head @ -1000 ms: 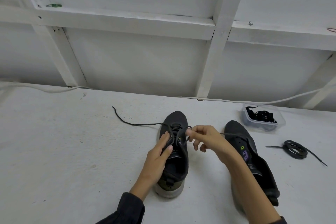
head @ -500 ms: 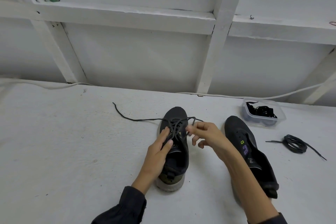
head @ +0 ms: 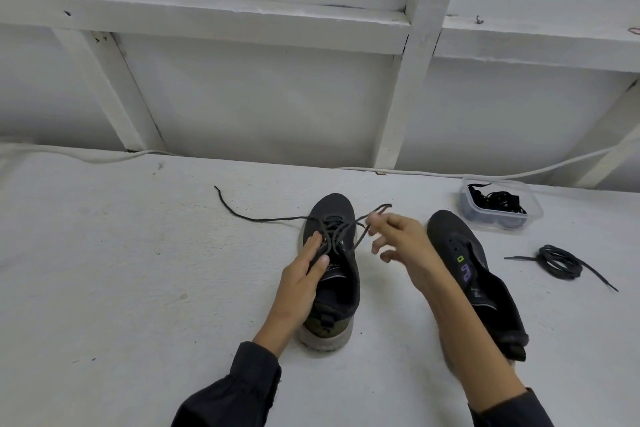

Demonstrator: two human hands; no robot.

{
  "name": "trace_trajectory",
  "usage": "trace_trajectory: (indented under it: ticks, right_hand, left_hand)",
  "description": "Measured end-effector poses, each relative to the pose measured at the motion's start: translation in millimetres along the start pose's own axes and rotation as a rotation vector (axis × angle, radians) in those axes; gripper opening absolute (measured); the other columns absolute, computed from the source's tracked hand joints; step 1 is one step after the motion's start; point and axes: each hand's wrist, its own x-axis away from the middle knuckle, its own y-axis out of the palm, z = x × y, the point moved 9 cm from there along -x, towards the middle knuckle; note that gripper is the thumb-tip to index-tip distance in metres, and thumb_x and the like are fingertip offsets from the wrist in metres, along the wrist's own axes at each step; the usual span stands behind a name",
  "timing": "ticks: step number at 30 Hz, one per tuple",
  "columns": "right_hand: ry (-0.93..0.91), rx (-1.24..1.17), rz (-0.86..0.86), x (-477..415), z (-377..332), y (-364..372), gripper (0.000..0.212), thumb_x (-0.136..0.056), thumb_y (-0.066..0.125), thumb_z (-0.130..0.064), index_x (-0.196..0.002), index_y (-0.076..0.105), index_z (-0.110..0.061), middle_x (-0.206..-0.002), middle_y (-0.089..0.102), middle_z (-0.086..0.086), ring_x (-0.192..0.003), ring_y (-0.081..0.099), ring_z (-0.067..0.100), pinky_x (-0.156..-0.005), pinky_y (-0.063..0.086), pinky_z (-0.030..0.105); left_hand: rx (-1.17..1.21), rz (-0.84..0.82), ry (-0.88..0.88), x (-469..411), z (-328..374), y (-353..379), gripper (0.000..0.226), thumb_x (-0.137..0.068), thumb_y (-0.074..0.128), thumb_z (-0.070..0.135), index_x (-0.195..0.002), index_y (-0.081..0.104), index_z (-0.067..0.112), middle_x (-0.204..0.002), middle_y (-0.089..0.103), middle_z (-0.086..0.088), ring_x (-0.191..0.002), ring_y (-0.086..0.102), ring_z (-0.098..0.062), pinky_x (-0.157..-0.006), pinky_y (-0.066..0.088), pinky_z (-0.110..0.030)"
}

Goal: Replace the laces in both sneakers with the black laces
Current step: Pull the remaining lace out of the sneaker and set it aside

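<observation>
A dark sneaker [head: 337, 291] stands toe-away in the middle of the white surface, with a dark grey lace [head: 343, 229] crossed through its eyelets. My left hand [head: 304, 274] rests on the tongue and laces with straight fingers. My right hand [head: 398, 239], blurred, pinches the lace's right part just right of the toe, and a loop of lace sticks out past the fingertips. The lace's other end [head: 242, 213] trails left across the surface. A second dark sneaker [head: 485, 291] without laces lies to the right, partly behind my right forearm.
A coiled black lace [head: 557, 262] lies right of the second sneaker. A clear plastic tub [head: 533, 211] holding black laces stands at the back right. A white cable [head: 433, 173] runs along the foot of the white framed wall.
My right hand has moved up and to the right with the lace, drawing a loop out beside the toe. My left hand has stayed on the sneaker.
</observation>
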Motion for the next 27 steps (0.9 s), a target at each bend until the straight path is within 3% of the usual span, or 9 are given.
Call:
trace_trajectory:
  ticks: [2, 4, 7, 12, 14, 16, 19, 23, 27]
  right_hand:
    - [0.045, 0.136, -0.189, 8, 11, 23, 0.024, -0.086, 0.073, -0.027, -0.091, 0.071, -0.004, -0.076, 0.066, 0.002, -0.058, 0.057, 0.014, -0.051, 0.038, 0.023]
    - [0.031, 0.160, -0.242, 11, 15, 33, 0.022, -0.083, 0.076, -0.022, -0.089, 0.072, -0.001, -0.070, 0.066, 0.002, -0.057, 0.056, 0.013, -0.051, 0.038, 0.022]
    - [-0.028, 0.102, -0.100, 5, 5, 19, 0.023, -0.087, 0.072, -0.014, -0.087, 0.068, 0.008, -0.068, 0.065, 0.000, -0.053, 0.055, 0.012, -0.050, 0.036, 0.022]
    - [-0.091, -0.173, 0.262, -5, -10, -28, 0.020, -0.095, 0.063, -0.022, -0.084, 0.062, -0.004, -0.077, 0.058, 0.003, -0.053, 0.053, 0.012, -0.047, 0.037, 0.021]
    - [-0.050, -0.121, 0.182, -5, -6, -21, 0.025, -0.094, 0.063, -0.028, -0.085, 0.064, -0.005, -0.079, 0.059, 0.004, -0.054, 0.052, 0.012, -0.047, 0.037, 0.022]
    - [0.017, 0.028, -0.020, 0, 5, 3, 0.026, -0.090, 0.067, -0.032, -0.084, 0.068, -0.007, -0.080, 0.061, 0.007, -0.055, 0.053, 0.012, -0.049, 0.036, 0.024]
    - [0.018, 0.158, -0.238, 13, 15, 31, 0.019, -0.083, 0.075, -0.023, -0.079, 0.071, -0.005, -0.069, 0.062, 0.006, -0.055, 0.054, 0.012, -0.050, 0.036, 0.021]
    - [-0.055, 0.059, -0.002, 5, 1, 7, 0.016, -0.088, 0.069, -0.012, -0.077, 0.067, -0.001, -0.064, 0.059, 0.002, -0.056, 0.054, 0.015, -0.050, 0.036, 0.023]
    - [-0.055, -0.230, 0.327, -6, -4, -41, 0.021, -0.100, 0.054, -0.021, -0.082, 0.058, -0.010, -0.079, 0.053, 0.003, -0.057, 0.054, 0.016, -0.047, 0.038, 0.024]
  left_hand:
    - [-0.007, 0.001, 0.006, 0, 1, 0, 0.048, -0.101, 0.049, 0.017, -0.148, 0.038, 0.019, -0.150, 0.042, 0.006, -0.138, 0.038, -0.007, -0.117, 0.031, -0.032]
    - [-0.013, -0.001, 0.007, 0, 2, 0, 0.048, -0.101, 0.049, 0.016, -0.148, 0.038, 0.018, -0.149, 0.043, 0.006, -0.138, 0.038, -0.007, -0.116, 0.031, -0.029]
    - [-0.014, -0.016, 0.003, 1, 1, 0, 0.049, -0.101, 0.049, 0.018, -0.148, 0.037, 0.020, -0.149, 0.044, 0.006, -0.137, 0.039, -0.008, -0.116, 0.032, -0.031]
    - [0.001, -0.016, 0.009, 1, 3, 0, 0.046, -0.101, 0.048, 0.017, -0.145, 0.039, 0.026, -0.142, 0.051, 0.008, -0.131, 0.047, -0.008, -0.113, 0.037, -0.031]
    - [-0.011, -0.013, 0.018, 1, 4, 1, 0.044, -0.101, 0.048, 0.018, -0.142, 0.040, 0.033, -0.134, 0.058, 0.006, -0.123, 0.053, -0.007, -0.108, 0.042, -0.026]
    - [-0.021, -0.011, 0.031, 0, 4, 1, 0.042, -0.101, 0.048, 0.018, -0.139, 0.041, 0.035, -0.131, 0.060, 0.006, -0.120, 0.055, -0.006, -0.105, 0.044, -0.026]
    - [-0.026, -0.007, 0.040, -1, 3, 0, 0.041, -0.101, 0.048, 0.017, -0.138, 0.043, 0.035, -0.132, 0.060, 0.004, -0.121, 0.055, -0.006, -0.105, 0.044, -0.025]
    - [0.005, -0.025, 0.008, -1, -2, 0, 0.046, -0.100, 0.050, 0.020, -0.144, 0.040, 0.030, -0.144, 0.050, 0.004, -0.133, 0.045, -0.009, -0.114, 0.037, -0.034]
    - [0.020, -0.022, -0.011, -2, -5, -1, 0.049, -0.100, 0.050, 0.022, -0.147, 0.037, 0.026, -0.148, 0.045, 0.005, -0.137, 0.041, -0.010, -0.116, 0.033, -0.037]
